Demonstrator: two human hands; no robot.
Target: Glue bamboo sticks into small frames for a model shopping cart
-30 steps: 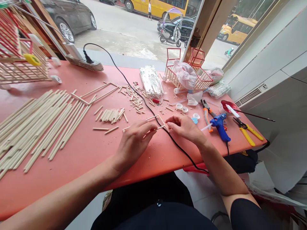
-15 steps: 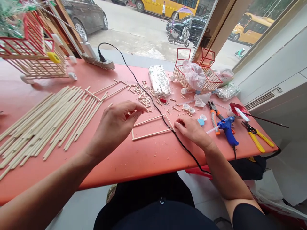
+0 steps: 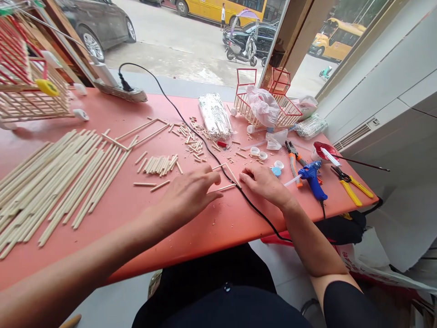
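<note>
A small frame of thin wooden sticks (image 3: 232,173) lies flat on the table, its left part hidden under my left hand (image 3: 191,193). That hand is palm down, thumb and fingers apart, with nothing visible between them. Curled in at the frame's right corner is my right hand (image 3: 264,184), its fingertips against the stick there. Left of my left hand lies a group of short cut sticks (image 3: 160,165). Across the frame's right side runs a black cable (image 3: 252,198).
Long wooden sticks (image 3: 58,177) cover the table's left, beside another stick frame (image 3: 146,132). To the right lie a blue glue gun (image 3: 313,178), orange-handled pliers (image 3: 294,164) and yellow-handled pliers (image 3: 351,184). Model carts (image 3: 269,102) and a foil-like packet (image 3: 215,116) stand behind.
My left hand has moved right and lower over the stick frame, and its fingers have spread. The short sticks it hid are now visible. The view has shifted; my right hand stays at the corner.
</note>
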